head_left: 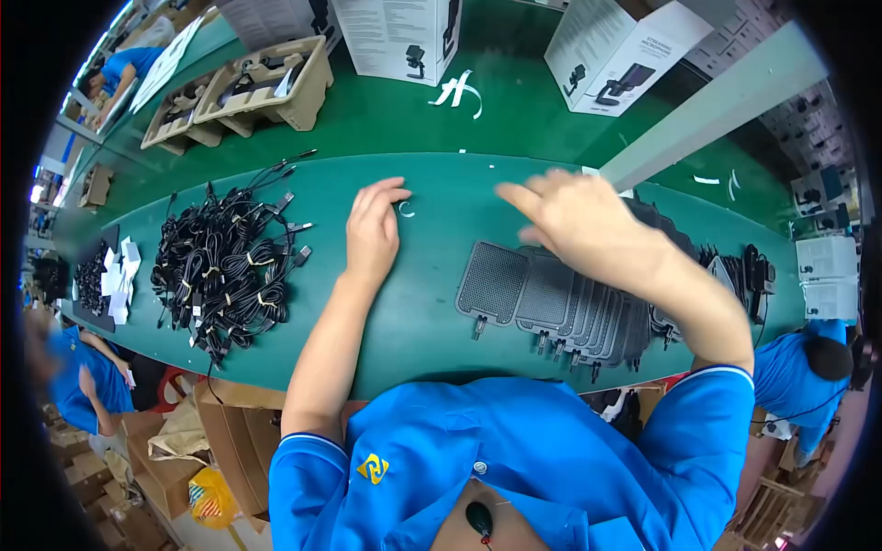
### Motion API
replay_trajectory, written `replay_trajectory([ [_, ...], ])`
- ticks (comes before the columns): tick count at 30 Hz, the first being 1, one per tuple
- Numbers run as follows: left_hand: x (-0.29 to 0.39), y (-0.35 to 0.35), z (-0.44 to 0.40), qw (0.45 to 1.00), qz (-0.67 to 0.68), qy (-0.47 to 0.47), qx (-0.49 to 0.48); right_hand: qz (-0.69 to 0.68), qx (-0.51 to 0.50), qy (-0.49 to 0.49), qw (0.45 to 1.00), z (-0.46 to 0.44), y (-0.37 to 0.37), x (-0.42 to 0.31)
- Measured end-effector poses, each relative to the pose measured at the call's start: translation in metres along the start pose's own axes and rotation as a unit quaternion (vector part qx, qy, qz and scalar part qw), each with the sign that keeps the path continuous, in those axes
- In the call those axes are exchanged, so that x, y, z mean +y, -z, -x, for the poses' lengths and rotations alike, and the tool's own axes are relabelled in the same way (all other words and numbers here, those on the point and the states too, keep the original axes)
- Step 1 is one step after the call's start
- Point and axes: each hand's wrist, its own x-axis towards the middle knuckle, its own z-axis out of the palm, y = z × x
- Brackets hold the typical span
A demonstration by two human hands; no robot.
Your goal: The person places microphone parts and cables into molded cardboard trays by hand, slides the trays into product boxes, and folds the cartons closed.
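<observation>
My left hand (375, 230) rests on the green table (413, 303), fingers apart and holding nothing, beside a small curled white strip (406, 210). To its left lies a large pile of bundled black cables (220, 266). My right hand (570, 216) is raised over the upper edge of a row of overlapping black mesh-faced devices (491, 280). Its thumb or a finger points left, and the other fingers are partly blurred; whether they hold anything cannot be made out.
Printed white boxes (395, 37) and cardboard trays (266, 87) stand along the back. A pale post (717, 106) rises at the right. White papers (119, 280) lie far left, black adapters (755, 280) far right. Co-workers (83, 376) are at both sides.
</observation>
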Motion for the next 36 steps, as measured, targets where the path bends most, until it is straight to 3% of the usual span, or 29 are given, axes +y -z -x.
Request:
replay_trajectory([
  [3,0.034,-0.002,0.023,0.997,0.034,0.065,-0.039,-0.1,-0.151,-0.088,0.979,0.019,-0.05,-0.001],
  [8,0.079,-0.004,0.052,0.982,0.054,0.017,-0.18,-0.153,-0.073,-0.085,0.982,0.015,-0.083,-0.026],
  [12,0.074,-0.007,0.052,0.982,-0.011,0.023,-0.189,-0.157,-0.08,-0.073,0.982,-0.003,-0.09,-0.023],
  [15,0.076,0.001,0.052,0.981,0.083,0.044,-0.169,-0.242,-0.001,-0.063,0.968,-0.008,-0.093,-0.017],
  [16,0.081,0.005,0.051,0.979,0.095,0.031,-0.177,-0.331,0.031,-0.063,0.941,-0.014,-0.09,-0.012],
  [17,0.087,0.011,0.052,0.98,0.077,0.012,-0.186,-0.434,0.012,-0.127,0.892,-0.018,-0.085,-0.01],
  [19,0.101,0.015,0.051,0.985,0.015,-0.026,-0.172,-0.617,-0.041,-0.243,0.747,-0.03,-0.054,-0.017],
  [21,0.104,0.016,0.046,0.981,0.033,0.017,-0.193,-0.63,0.003,-0.228,0.743,-0.044,-0.044,-0.024],
  [23,0.09,0.01,0.037,0.991,0.07,0.043,-0.107,-0.651,-0.003,-0.213,0.728,-0.058,-0.035,-0.026],
  [25,0.064,0.016,0.025,0.941,0.293,0.166,-0.044,-0.506,0.18,-0.083,0.84,-0.076,-0.051,-0.019],
  [26,0.053,0.021,0.017,0.89,0.401,0.217,-0.012,-0.417,0.27,-0.013,0.868,-0.087,-0.059,-0.017],
  [27,0.059,0.035,0.0,0.83,0.492,0.257,0.051,-0.431,0.266,-0.051,0.861,-0.097,-0.058,-0.018],
  [29,0.045,0.057,-0.013,0.784,0.561,0.265,-0.014,-0.457,0.254,-0.131,0.842,-0.118,-0.056,-0.023],
  [30,0.039,0.06,-0.014,0.774,0.575,0.265,-0.025,-0.635,0.213,-0.088,0.737,-0.133,-0.056,-0.027],
  [32,0.022,0.052,-0.011,0.754,0.589,0.288,-0.034,-0.662,0.212,-0.091,0.713,-0.161,-0.052,-0.03],
  [34,0.011,0.042,-0.005,0.775,0.562,0.288,0.025,-0.659,0.236,-0.104,0.707,-0.194,-0.042,-0.032],
  [35,0.001,0.032,0.003,0.793,0.532,0.29,0.066,-0.555,0.273,-0.149,0.771,-0.213,-0.036,-0.027],
  [36,-0.011,0.022,0.01,0.853,0.438,0.278,0.062,-0.572,0.312,-0.131,0.748,-0.234,-0.027,-0.025],
])
